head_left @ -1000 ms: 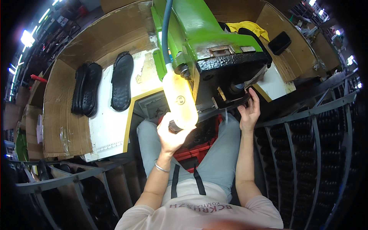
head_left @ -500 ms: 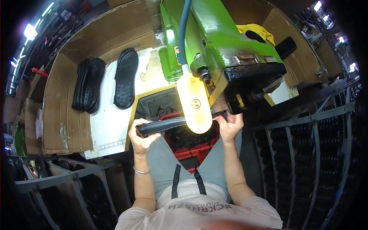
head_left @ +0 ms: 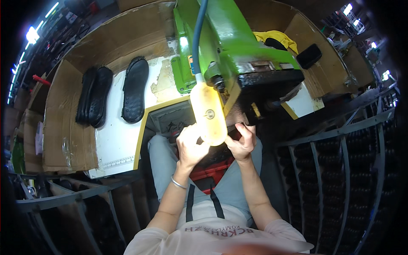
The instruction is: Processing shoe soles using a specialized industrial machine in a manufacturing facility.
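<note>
My left hand (head_left: 190, 146) and my right hand (head_left: 241, 143) are close together below the green machine (head_left: 238, 38), on either side of the lower end of a lit, yellowish lamp (head_left: 208, 114). Both have curled, closed fingers. The black shoe sole they gripped a moment ago is now almost wholly hidden by the lamp, my hands and the machine's dark head (head_left: 270, 85). To the left, a single black shoe sole (head_left: 135, 90) lies on the white tabletop (head_left: 114, 144), beside more black soles (head_left: 100, 97) set close together.
Cardboard walls (head_left: 63, 127) border the table at left and back. A yellow cloth (head_left: 278, 39) and a black block (head_left: 309, 56) lie at the far right. Metal racks with many dark soles (head_left: 327, 182) stand to the right, another rack (head_left: 76, 197) to the left. A red bin (head_left: 212, 172) sits between my knees.
My left hand has moved right and inward, close to the right hand. The long shoe sole between them has gone out of sight. The view has shifted slightly.
</note>
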`<control>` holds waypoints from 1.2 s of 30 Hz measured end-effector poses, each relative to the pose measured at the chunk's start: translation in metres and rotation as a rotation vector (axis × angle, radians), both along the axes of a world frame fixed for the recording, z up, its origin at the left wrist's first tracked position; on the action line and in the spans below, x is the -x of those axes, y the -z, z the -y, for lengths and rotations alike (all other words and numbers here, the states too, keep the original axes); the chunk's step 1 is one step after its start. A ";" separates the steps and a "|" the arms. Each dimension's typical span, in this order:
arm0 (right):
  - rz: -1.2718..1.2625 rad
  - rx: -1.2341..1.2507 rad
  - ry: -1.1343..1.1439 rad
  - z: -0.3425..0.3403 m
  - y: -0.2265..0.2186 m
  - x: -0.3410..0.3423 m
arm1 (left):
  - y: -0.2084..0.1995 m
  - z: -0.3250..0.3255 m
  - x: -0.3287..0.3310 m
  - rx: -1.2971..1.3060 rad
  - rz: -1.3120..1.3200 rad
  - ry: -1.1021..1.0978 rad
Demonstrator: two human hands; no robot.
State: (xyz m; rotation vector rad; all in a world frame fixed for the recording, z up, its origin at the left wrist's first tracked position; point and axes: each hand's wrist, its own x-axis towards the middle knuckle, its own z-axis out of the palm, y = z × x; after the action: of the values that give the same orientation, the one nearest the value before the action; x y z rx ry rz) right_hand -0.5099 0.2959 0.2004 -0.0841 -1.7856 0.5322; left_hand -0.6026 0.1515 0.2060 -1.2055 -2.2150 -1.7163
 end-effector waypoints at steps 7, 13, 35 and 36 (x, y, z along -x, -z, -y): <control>0.186 0.357 -0.221 -0.033 0.054 -0.006 | 0.054 -0.010 -0.012 -0.237 0.382 0.057; 0.366 1.265 -0.536 -0.032 0.141 -0.031 | 0.078 -0.033 -0.039 -0.372 0.617 0.028; 0.052 0.732 -0.039 -0.064 -0.023 -0.072 | -0.021 0.020 -0.002 -0.299 0.363 0.106; 0.058 0.717 -0.084 -0.059 -0.024 -0.069 | -0.015 0.023 -0.002 -0.426 0.513 0.111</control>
State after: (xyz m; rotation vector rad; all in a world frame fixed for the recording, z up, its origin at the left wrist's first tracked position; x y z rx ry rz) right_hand -0.4406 0.3549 0.2244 -0.5236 -1.5803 1.2201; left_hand -0.6010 0.1286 0.2213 -0.8690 -1.8541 -2.6091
